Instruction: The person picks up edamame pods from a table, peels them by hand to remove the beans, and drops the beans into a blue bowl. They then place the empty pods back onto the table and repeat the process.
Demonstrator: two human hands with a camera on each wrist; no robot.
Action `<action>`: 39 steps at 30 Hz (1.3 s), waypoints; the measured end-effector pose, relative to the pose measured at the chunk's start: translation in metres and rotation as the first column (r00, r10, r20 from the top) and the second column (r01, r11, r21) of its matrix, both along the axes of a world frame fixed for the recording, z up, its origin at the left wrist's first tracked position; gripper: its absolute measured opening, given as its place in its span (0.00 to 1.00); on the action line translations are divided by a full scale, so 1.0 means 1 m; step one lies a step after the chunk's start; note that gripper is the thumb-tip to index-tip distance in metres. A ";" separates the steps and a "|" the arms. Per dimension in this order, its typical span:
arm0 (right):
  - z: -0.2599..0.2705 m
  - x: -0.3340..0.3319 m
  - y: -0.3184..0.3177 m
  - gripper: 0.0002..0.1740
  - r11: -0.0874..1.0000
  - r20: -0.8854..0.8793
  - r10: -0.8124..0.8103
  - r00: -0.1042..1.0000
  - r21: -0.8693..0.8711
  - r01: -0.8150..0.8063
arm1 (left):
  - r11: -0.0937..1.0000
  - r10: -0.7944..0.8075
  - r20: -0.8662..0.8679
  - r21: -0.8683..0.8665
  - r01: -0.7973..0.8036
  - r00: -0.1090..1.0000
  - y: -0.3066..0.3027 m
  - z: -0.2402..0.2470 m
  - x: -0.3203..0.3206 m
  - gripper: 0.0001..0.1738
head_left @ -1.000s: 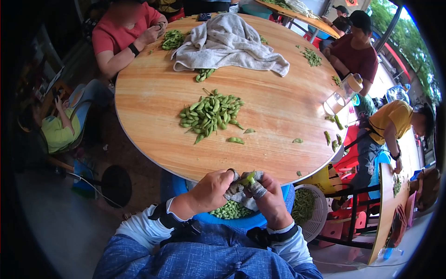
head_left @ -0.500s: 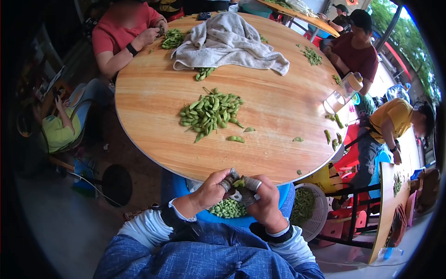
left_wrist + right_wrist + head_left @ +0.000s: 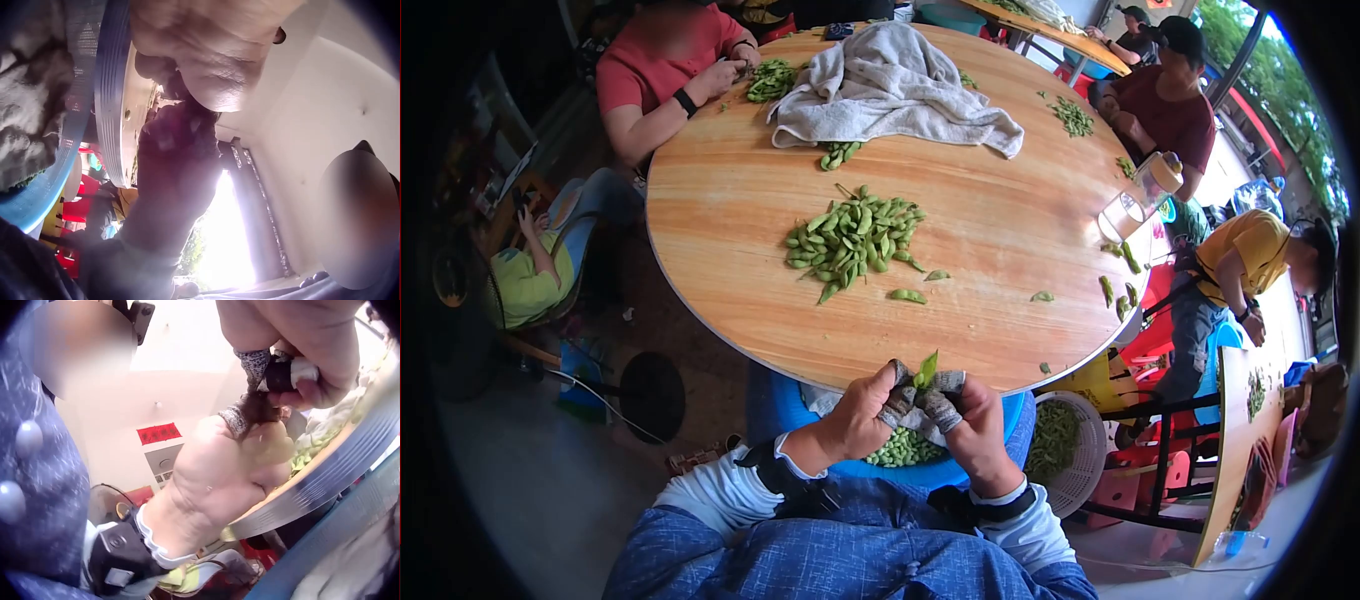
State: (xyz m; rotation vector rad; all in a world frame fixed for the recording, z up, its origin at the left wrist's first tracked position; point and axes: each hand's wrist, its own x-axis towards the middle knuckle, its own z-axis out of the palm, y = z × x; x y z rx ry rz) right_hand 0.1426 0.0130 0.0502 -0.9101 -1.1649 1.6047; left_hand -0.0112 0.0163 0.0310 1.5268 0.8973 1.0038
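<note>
Both hands sit together just off the near edge of the round wooden table (image 3: 1000, 230). Left hand (image 3: 855, 415) and right hand (image 3: 980, 430) both have fingers curled in and pinch one edamame pod (image 3: 926, 370) between the fingertips. The pod tip sticks up above the knuckles, over the near table edge. Grey cloth wraps (image 3: 943, 405) cover the gripping fingers on both hands; the right wrist view shows the wrapped fingertips (image 3: 294, 369) pressed tight together. The pod itself isn't readable in either wrist view. Directly under the hands is a blue basin (image 3: 775, 400) holding shelled beans (image 3: 903, 450). A white basket (image 3: 1090, 440) with green pods in it stands just beside the basin, on the right and below table level. The main pod pile (image 3: 852, 240) is at table centre, well apart from the hands. A few loose pods (image 3: 907, 296) lie between the pile and the near edge. A grey towel (image 3: 890, 90) is bunched toward the far edge, with a small pod cluster (image 3: 838, 155) touching its near side. A clear jug (image 3: 1140, 195) stands at the right edge. Other people sit at the far-left and far-right edges, each with their own pod heaps.
</note>
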 end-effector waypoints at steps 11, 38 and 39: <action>-0.003 0.010 0.007 0.08 0.968 -0.069 0.129 0.989 -0.209 -0.141 | 0.884 0.105 -0.367 0.460 0.082 0.924 0.004 -0.011 -0.013 0.22; -0.003 0.003 -0.001 0.15 0.871 0.453 -0.265 0.851 0.490 0.010 | 0.854 -0.081 0.251 -0.481 0.197 0.965 0.005 0.001 -0.006 0.09; -0.004 0.004 -0.001 0.14 0.914 0.432 -0.241 0.869 0.402 0.054 | 0.870 -0.053 0.293 -0.456 0.188 0.955 0.005 0.001 -0.007 0.09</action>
